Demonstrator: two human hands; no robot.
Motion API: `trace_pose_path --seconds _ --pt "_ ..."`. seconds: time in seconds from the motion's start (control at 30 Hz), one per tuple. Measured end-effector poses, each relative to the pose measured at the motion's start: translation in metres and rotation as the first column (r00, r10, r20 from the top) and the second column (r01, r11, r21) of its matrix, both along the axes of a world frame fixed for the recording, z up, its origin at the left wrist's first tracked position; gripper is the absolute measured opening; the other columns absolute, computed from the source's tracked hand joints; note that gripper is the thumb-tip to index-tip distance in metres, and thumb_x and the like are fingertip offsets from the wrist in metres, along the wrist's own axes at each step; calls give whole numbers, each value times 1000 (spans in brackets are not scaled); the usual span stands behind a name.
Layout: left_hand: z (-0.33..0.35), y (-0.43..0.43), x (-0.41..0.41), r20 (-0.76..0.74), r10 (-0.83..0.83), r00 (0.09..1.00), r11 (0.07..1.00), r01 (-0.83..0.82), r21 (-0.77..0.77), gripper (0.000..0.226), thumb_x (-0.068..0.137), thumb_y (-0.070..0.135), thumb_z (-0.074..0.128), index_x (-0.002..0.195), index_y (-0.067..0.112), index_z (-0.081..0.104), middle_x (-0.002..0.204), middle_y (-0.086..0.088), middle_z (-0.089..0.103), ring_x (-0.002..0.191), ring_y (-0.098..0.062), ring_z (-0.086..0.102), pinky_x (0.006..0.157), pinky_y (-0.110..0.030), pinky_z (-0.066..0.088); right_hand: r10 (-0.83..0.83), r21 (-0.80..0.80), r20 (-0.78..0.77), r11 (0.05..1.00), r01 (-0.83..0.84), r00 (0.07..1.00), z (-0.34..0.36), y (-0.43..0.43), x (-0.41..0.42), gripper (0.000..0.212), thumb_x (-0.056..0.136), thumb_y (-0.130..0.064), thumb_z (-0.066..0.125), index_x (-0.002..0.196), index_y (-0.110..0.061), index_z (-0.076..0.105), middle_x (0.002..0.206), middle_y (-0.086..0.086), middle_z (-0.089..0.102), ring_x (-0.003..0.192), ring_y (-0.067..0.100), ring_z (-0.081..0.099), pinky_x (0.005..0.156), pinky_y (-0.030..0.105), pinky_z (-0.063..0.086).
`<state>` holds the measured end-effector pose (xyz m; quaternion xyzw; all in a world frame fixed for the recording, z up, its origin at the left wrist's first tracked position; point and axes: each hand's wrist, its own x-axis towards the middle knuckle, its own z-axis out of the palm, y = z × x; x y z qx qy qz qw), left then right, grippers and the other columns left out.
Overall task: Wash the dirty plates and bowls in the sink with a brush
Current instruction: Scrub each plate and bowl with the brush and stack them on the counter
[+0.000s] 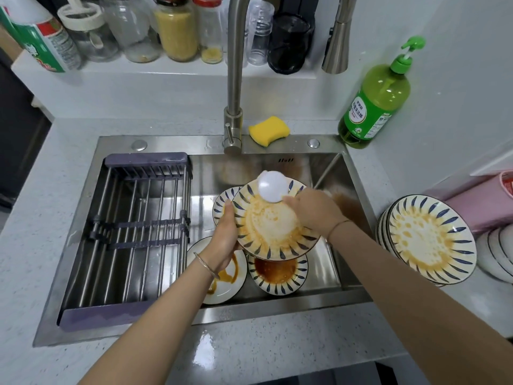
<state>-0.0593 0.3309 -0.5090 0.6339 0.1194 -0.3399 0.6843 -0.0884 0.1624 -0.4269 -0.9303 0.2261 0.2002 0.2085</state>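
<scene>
The brush is a white, motion-blurred disc with its bristles hidden; the right hand gripping it shows mostly its back. The left hand has its fingers out of sight under the held plate, which covers most of a second plate and the far rim of a bowl. The shelf jars are cut off by the top edge; the green bottle has a label too small to read

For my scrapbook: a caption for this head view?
Left hand holds a dirty plate over the sink; right hand presses a white brush on it.
</scene>
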Motion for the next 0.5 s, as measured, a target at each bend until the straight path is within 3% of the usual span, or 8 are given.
trace_pose_path --seconds 0.07,0.13,0.17,0.23,0.33,0.37,0.43,0.5 --pt "-1 6 8 36 32 999 999 -33 38 59 100 58 13 118 28 62 103 -4 73 98 -23 69 77 -40 59 -25 -63 -31 998 23 999 3 -15 -6 31 101 -33 37 111 -10 56 83 6 52 87 26 53 75 28 43" --pt "-5 11 16 74 63 995 995 -69 73 64 98 62 14 125 27 61 107 -5 73 102 -25 68 85 -46 57 34 -58 -163 997 -44 986 6 -18 -19 33 101 -23 37 130 -17 51 96 9 55 87 25 57 73 30 49" --pt "-6 13 18 87 86 992 993 -93 77 65 98 63 16 127 26 60 109 -5 72 104 -25 67 89 -48 56 28 1 -250 1000 -28 968 5 -16 -23 31 101 -27 38 122 -14 56 87 6 55 71 20 56 61 27 48" --pt "-8 12 17 97 107 990 990 -115 77 67 98 62 16 128 23 60 110 -6 72 104 -24 67 93 -49 54 117 190 -385 981 -45 915 7 -6 -31 39 99 -42 41 85 -11 59 61 -1 48 45 11 39 43 19 35" --pt "-5 4 11 86 48 995 996 -55 76 68 99 60 12 119 18 62 101 -6 70 98 -24 65 84 -42 57 239 221 -311 960 -175 920 6 16 -24 48 99 -45 41 70 -9 54 56 -2 45 45 9 38 36 13 34" --pt "-3 0 7 74 32 997 997 -38 71 64 100 58 13 115 18 61 96 -4 69 90 -22 64 73 -36 58 252 197 -252 959 -205 934 4 19 -19 49 100 -42 40 76 -4 58 60 -1 46 50 9 41 40 12 37" --pt "2 -4 3 62 26 998 998 -30 61 55 102 54 16 112 19 57 85 0 67 76 -15 63 59 -28 53 262 17 -166 965 -263 950 1 18 -8 38 103 -29 36 115 -2 60 75 3 51 65 12 50 59 18 45" --pt "0 -3 2 64 11 998 999 -14 45 54 103 51 17 112 20 60 83 2 73 78 -14 69 64 -31 57 156 -73 -34 985 -158 987 0 6 -7 43 101 -11 34 142 -17 39 100 9 54 91 21 57 75 28 49"
